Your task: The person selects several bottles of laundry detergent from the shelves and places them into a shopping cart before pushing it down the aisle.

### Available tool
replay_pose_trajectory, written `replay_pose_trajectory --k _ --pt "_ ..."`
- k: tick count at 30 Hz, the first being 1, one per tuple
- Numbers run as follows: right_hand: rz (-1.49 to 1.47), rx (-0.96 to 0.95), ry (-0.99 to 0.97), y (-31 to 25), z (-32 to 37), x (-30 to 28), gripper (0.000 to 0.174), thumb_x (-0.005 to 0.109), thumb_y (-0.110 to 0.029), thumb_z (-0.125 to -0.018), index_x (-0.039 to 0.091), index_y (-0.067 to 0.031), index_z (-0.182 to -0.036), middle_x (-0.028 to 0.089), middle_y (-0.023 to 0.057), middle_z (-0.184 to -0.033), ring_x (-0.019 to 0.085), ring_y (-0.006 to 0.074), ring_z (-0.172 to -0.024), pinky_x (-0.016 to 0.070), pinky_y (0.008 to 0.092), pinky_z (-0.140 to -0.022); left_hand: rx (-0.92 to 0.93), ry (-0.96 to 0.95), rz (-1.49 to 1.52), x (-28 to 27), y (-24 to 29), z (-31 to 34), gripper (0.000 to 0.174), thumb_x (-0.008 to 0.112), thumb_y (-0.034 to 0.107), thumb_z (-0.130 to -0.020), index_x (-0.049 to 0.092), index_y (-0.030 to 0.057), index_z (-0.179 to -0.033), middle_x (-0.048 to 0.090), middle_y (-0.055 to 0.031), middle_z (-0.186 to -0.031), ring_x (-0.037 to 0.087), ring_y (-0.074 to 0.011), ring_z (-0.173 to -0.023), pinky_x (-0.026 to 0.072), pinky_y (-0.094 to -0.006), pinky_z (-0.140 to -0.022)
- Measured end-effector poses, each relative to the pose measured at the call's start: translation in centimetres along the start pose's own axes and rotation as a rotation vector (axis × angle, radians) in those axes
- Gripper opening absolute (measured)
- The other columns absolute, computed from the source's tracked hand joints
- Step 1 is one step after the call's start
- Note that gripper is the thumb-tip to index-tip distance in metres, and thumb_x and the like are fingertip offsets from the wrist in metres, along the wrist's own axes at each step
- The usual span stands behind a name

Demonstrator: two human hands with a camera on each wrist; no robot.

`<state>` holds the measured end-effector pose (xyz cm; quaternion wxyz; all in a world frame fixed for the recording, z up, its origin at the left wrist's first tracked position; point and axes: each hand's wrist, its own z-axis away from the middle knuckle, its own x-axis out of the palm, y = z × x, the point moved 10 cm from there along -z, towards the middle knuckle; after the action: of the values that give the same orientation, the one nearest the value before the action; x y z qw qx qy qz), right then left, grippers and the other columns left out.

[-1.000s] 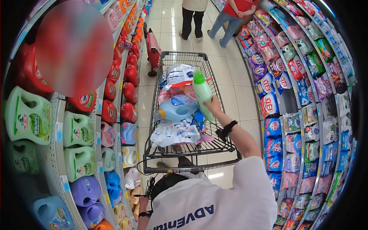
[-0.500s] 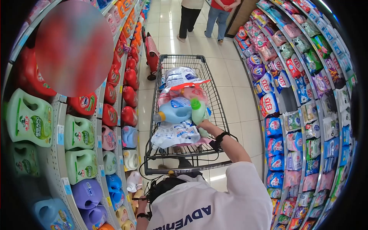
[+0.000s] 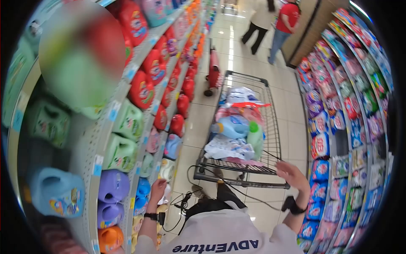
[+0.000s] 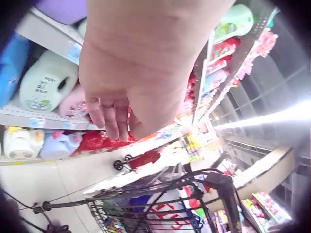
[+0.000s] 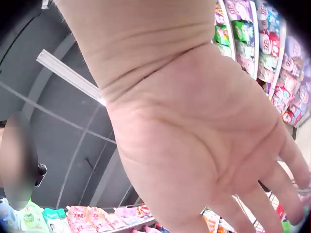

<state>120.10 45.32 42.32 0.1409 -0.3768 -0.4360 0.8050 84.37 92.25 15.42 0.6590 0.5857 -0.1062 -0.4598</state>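
Note:
In the head view my right hand (image 3: 292, 174) is beside the near right corner of the shopping cart (image 3: 243, 181), its fingers extended and holding nothing. The right wrist view shows its bare palm (image 5: 194, 126). My left hand (image 3: 158, 189) is low beside the left shelf, left of the cart; in the left wrist view its fingers (image 4: 111, 119) hang loosely bent with nothing in them. A pale green bottle (image 3: 255, 142) with a bright green cap is in the cart, right of a light blue jug (image 3: 237, 128). White printed packaging (image 3: 228, 148) is in front of them.
Shelves of detergent jugs (image 3: 120, 152) line the left side; bagged products (image 3: 320, 169) fill the right shelves. A red trolley (image 3: 214, 70) stands ahead on the tiled floor. Two people (image 3: 287, 21) are farther up the aisle. A dark cable (image 3: 249, 199) hangs by the cart handle.
My right hand has let go of the green bottle in the cart and moved away to the right. My left hand has come forward beside the shelf. The head view has turned left.

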Motion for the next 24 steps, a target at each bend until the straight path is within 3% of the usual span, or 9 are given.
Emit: replay_pose_trajectory --k 5,7,10,11,14,17,19,21,24 --pt "0.022 -0.021 0.081 1.9 4.6 0.5 0.039 0.073 -0.015 -0.087 0.063 0.0028 -0.12 0.069 0.0145 -0.112 0.066 0.0234 -0.104 0.0518 0.0338 -0.09 0.093 -0.048 -0.032 3.0 11.2 -0.3 0.023 0.067 0.013 -0.09 0.065 0.002 -0.11 0.069 -0.0092 -0.105 0.067 -0.0187 -0.09 0.054 -0.0318 -0.081" --pt "0.011 -0.036 0.106 3.7 4.7 0.3 0.037 0.073 -0.014 -0.087 0.063 0.0029 -0.118 0.07 0.0146 -0.11 0.066 0.0234 -0.103 0.0518 0.0336 -0.09 0.257 -0.128 -0.098 5.2 15.3 0.3 0.034 0.067 0.018 -0.091 0.061 0.0026 -0.12 0.065 -0.0101 -0.116 0.065 -0.0208 -0.098 0.0511 -0.0346 -0.088" --pt "0.004 -0.04 0.154 5.7 3.2 -0.2 0.035 0.072 -0.013 -0.087 0.064 0.0031 -0.117 0.071 0.0147 -0.107 0.067 0.023 -0.103 0.0521 0.0333 -0.09 0.433 -0.057 -0.218 7.9 19.2 1.6 0.047 0.063 0.027 -0.095 0.052 0.002 -0.133 0.061 -0.0132 -0.125 0.06 -0.0233 -0.112 0.0457 -0.0362 -0.097" --pt "0.012 -0.031 0.175 6.4 2.7 -0.3 0.034 0.072 -0.012 -0.087 0.064 0.0032 -0.116 0.071 0.0146 -0.105 0.067 0.0227 -0.102 0.0522 0.0331 -0.089 0.422 -0.048 -0.217 8.7 18.7 1.3 0.047 0.063 0.027 -0.095 0.052 0.002 -0.133 0.061 -0.0132 -0.125 0.06 -0.0233 -0.112 0.0457 -0.0362 -0.097" --pt "0.071 -0.089 0.121 8.0 0.0 1.0 0.032 0.072 -0.014 -0.087 0.065 0.0035 -0.113 0.072 0.0146 -0.102 0.068 0.0225 -0.099 0.0529 0.0338 -0.085 0.085 -0.323 0.048 13.0 14.3 -0.4 0.055 0.047 0.041 -0.103 0.045 0.0022 -0.143 0.057 -0.0138 -0.132 0.053 -0.0224 -0.122 0.0412 -0.0333 -0.103" --pt "0.091 -0.2 0.046 5.3 -1.4 2.7 0.03 0.071 -0.016 -0.088 0.065 0.0025 -0.111 0.072 0.0155 -0.102 0.069 0.0256 -0.097 0.0532 0.036 -0.081 0.052 -0.151 0.315 11.9 12.9 -0.1 0.039 0.05 0.035 -0.103 0.064 -0.0001 -0.112 0.064 -0.0032 -0.096 0.057 -0.0139 -0.088 0.0448 -0.0292 -0.083" --pt "0.086 -0.299 -0.028 4.3 -2.9 4.2 0.029 0.071 -0.015 -0.088 0.065 0.0019 -0.111 0.071 0.0162 -0.103 0.068 0.0278 -0.097 0.0532 0.0368 -0.081 0.058 0.161 0.314 9.0 13.8 1.6 0.029 0.055 0.028 -0.101 0.065 0.0007 -0.097 0.06 0.0012 -0.079 0.052 -0.0103 -0.072 0.0426 -0.0267 -0.072" --pt "0.078 -0.409 -0.095 2.5 -3.2 5.5 0.028 0.07 -0.015 -0.089 0.065 0.0014 -0.111 0.071 0.0168 -0.103 0.068 0.0301 -0.097 0.0531 0.0376 -0.081 0.101 0.268 0.311 6.7 12.7 3.2 0.019 0.061 0.02 -0.097 0.066 0.0011 -0.095 0.059 0.0002 -0.076 0.051 -0.0099 -0.068 0.0416 -0.0252 -0.066" --pt "0.114 -0.48 -0.123 1.0 -2.9 5.1 0.028 0.07 -0.017 -0.089 0.064 0.0014 -0.11 0.07 0.0185 -0.104 0.066 0.0349 -0.097 0.0516 0.0394 -0.083 0.086 0.131 0.328 7.6 14.6 7.5 0.016 0.066 0.016 -0.091 0.066 0.0004 -0.095 0.062 -0.0019 -0.077 0.058 -0.0115 -0.074 0.0472 -0.0269 -0.072"
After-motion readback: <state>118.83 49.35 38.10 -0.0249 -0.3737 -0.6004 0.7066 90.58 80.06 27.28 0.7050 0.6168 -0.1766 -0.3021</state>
